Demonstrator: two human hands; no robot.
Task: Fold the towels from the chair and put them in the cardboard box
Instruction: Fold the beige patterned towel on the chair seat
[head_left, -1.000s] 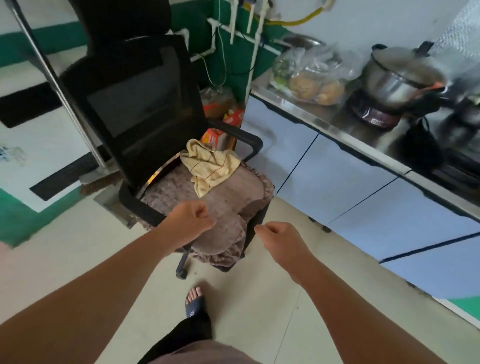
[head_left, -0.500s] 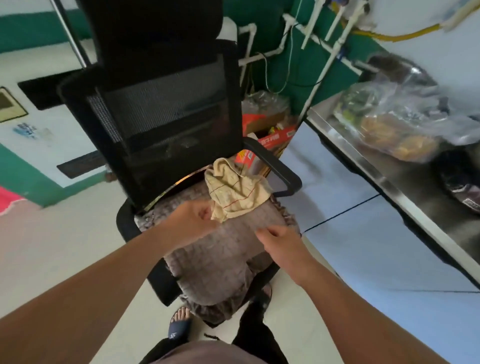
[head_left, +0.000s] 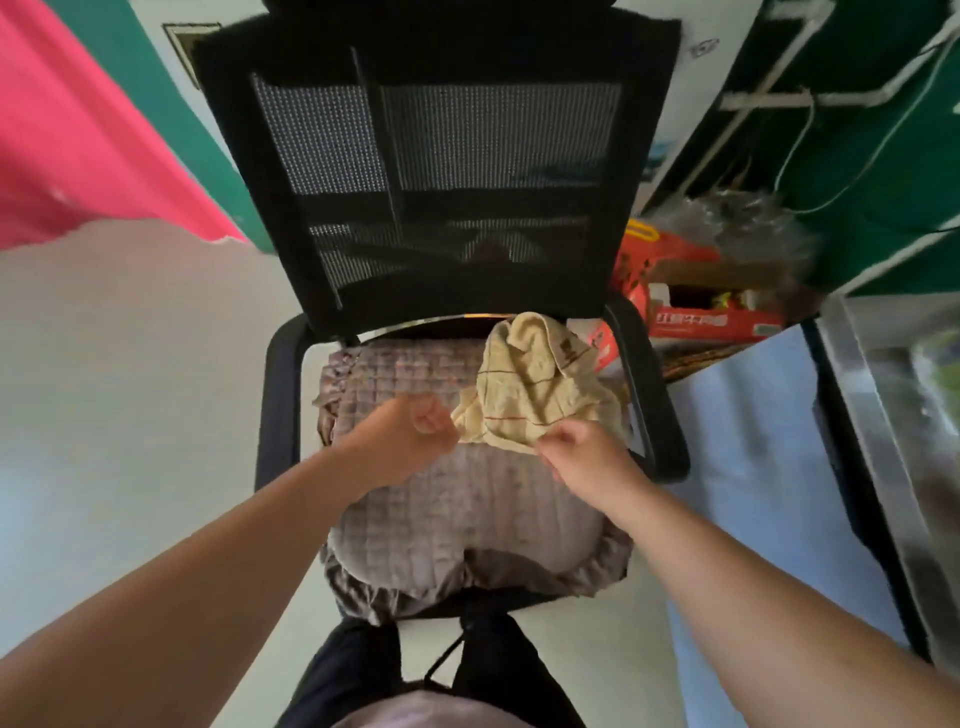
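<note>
While both arms reached over the chair (head_left: 441, 171), a crumpled yellow towel (head_left: 535, 384) lay on the far right part of the seat, on a grey quilted cushion (head_left: 457, 504) and just beside the right armrest (head_left: 649, 395). The right hand (head_left: 587, 457) touched the towel's near edge, its fingers pinched there; whether cloth was truly caught in that grip I could not tell. The left hand (head_left: 410, 441) was curled into a loose fist just beside the towel's left corner, and whether it held anything could not be told either. Beyond the right armrest stood an open red-printed cardboard box (head_left: 711, 306) on the floor, at the far end of a steel bench (head_left: 878, 405).
</note>
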